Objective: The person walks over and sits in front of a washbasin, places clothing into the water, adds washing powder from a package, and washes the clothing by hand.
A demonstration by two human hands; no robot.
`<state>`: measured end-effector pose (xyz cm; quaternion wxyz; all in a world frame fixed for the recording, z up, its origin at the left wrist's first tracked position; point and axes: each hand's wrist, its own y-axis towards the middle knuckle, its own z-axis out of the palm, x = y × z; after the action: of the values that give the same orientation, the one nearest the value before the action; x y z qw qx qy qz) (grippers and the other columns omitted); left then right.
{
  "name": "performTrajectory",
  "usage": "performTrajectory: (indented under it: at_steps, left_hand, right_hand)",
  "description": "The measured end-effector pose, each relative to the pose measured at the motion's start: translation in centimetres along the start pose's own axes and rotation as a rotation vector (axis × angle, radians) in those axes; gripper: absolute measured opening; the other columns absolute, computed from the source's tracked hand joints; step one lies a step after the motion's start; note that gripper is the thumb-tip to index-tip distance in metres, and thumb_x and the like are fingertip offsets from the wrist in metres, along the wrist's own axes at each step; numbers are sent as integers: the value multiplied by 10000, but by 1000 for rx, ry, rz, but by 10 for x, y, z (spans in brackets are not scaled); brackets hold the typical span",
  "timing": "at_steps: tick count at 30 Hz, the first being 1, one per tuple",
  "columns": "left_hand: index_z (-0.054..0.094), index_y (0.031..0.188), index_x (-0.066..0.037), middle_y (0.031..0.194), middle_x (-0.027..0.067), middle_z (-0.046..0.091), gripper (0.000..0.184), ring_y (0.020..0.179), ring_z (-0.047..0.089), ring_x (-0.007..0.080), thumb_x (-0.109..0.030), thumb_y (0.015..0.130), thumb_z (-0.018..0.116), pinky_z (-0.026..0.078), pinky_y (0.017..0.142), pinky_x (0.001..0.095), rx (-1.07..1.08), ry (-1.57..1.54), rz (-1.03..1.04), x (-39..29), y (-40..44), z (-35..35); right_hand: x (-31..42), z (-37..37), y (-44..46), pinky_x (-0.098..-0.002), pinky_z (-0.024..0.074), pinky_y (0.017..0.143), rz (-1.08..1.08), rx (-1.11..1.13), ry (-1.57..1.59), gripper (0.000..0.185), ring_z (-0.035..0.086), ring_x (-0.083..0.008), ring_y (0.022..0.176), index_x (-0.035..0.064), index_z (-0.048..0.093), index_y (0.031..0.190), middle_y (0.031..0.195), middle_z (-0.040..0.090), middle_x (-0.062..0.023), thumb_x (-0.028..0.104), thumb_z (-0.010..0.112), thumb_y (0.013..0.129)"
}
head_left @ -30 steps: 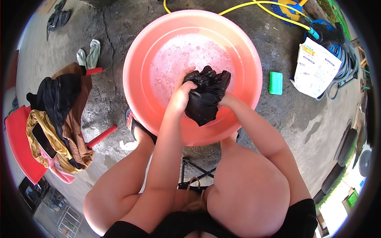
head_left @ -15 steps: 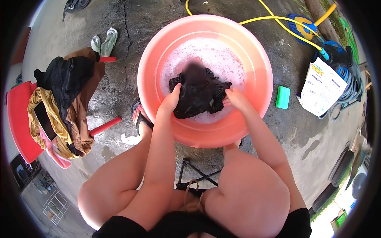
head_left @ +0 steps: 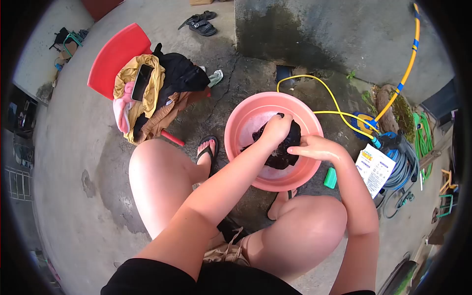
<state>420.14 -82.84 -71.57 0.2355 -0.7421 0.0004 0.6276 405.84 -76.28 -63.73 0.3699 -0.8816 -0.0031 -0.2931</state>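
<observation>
A pink basin with suds stands on the ground before my feet. Wet black cloth lies bunched inside it. My left hand is closed on the upper part of the cloth, its fingertips bent down into the folds. At the basin's right side, my right hand is held over the cloth's right edge, thumb apart from the fingers and pointing left. Whether its curled fingers touch the cloth is hard to see.
Clothes and a phone lie on a red chair. Right of the basin are green soap, a white packet, a coiled hose and a brush. Sandals lie near the wall.
The view has swung, so the basin appears further right and smaller. My left hand has moved from the cloth's left side to its top. My right hand has let its pinch on the edge open.
</observation>
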Motion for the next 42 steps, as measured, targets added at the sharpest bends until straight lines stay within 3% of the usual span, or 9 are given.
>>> performTrajectory:
  at_steps: [7, 18, 23, 25, 27, 30, 33, 37, 42]
  left_hand:
    - [595, 953, 31, 843, 135, 632, 374, 734, 639, 236, -325, 897, 495, 523, 662, 348, 79, 11, 95, -96, -82, -24]
    - [327, 1359, 106, 1379, 271, 398, 725, 1207, 504, 302, -493, 950, 321, 338, 1032, 405, 612, 139, 44, -108, -102, -63]
    - [580, 1166, 23, 1057, 108, 652, 430, 1002, 595, 194, -314, 939, 442, 456, 901, 321, 695, 635, 327, -71, -83, -73]
    - [614, 1002, 0, 926, 66, 638, 254, 862, 610, 145, -205, 864, 554, 507, 776, 282, 749, 659, 256, -69, -88, -82]
    - [571, 851, 1, 828, 42, 601, 152, 763, 589, 124, -143, 813, 599, 503, 723, 288, 629, 955, 384, -71, -87, -87]
    - [514, 803, -13, 759, 35, 561, 128, 692, 559, 120, -77, 775, 621, 484, 659, 298, 603, 667, 400, -66, -72, -82]
    - [532, 871, -25, 752, 46, 560, 127, 713, 561, 116, -55, 774, 608, 474, 654, 302, 800, 380, 304, -56, -60, -78]
    - [570, 1155, -45, 1006, 123, 623, 378, 904, 613, 191, -211, 818, 616, 482, 825, 288, 802, 1267, 367, -38, -56, -84]
    - [561, 1199, -10, 1071, 158, 611, 454, 984, 609, 213, -277, 835, 604, 479, 858, 309, 982, 584, 110, -51, -72, -82]
  right_hand:
    - [95, 1, -89, -318, 548, 587, -41, -378, 138, 589, 657, -235, 694, 4, 632, 1015, 934, 649, -143, 488, 704, 686]
    - [34, 34, -25, -392, 490, 751, -207, -931, 161, 284, 653, -329, 828, -19, 657, 994, 873, 665, -220, 132, 587, 763]
    - [24, 11, -35, -395, 488, 756, -7, -668, 207, 294, 647, -353, 833, -56, 648, 957, 865, 638, -265, 102, 551, 728]
    - [8, 9, -26, -365, 474, 695, -24, -736, 256, 262, 633, -256, 707, -72, 631, 923, 752, 629, -221, 55, 536, 715]
    - [3, 6, -23, -372, 474, 698, -37, -766, 221, 265, 631, -290, 710, -77, 627, 918, 752, 619, -234, 57, 535, 708]
    - [14, 2, -29, -379, 473, 709, 3, -732, 218, 279, 626, -332, 726, -79, 624, 927, 767, 607, -255, 62, 534, 703]
    - [16, 6, -26, -380, 470, 733, -3, -693, 157, 282, 628, -339, 759, -69, 628, 951, 800, 617, -257, 52, 534, 714]
    - [13, 14, -16, -376, 469, 739, -12, -664, 132, 266, 629, -335, 770, -62, 632, 954, 807, 625, -246, 35, 537, 726]
    - [15, 11, -18, -371, 472, 771, 13, -613, 84, 267, 627, -337, 822, -45, 642, 960, 852, 630, -247, 37, 541, 727]
